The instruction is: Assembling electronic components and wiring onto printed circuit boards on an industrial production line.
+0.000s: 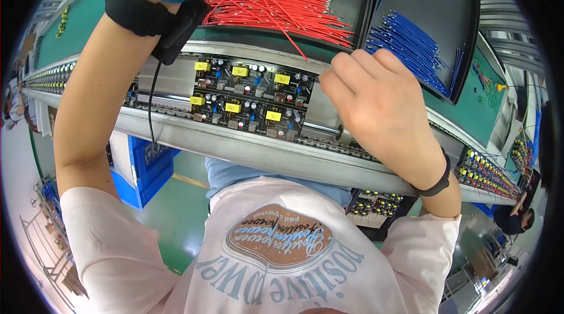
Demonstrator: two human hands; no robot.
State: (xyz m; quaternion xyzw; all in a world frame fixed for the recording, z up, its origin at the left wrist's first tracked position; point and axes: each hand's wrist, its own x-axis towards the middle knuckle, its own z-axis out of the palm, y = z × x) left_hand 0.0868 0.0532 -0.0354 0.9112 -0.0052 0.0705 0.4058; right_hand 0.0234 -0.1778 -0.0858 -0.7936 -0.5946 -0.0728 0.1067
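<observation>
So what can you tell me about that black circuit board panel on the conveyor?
The circuit board panel is black and lies flat, parts upward, on the metal conveyor. Six yellow blocks stand on it in two rows of three, among silver-topped cylinders, small blue parts and others too small to identify. Whether it is one panel or several side by side, I can't tell. The right hand is beyond its right end, with no contact visible.
</observation>
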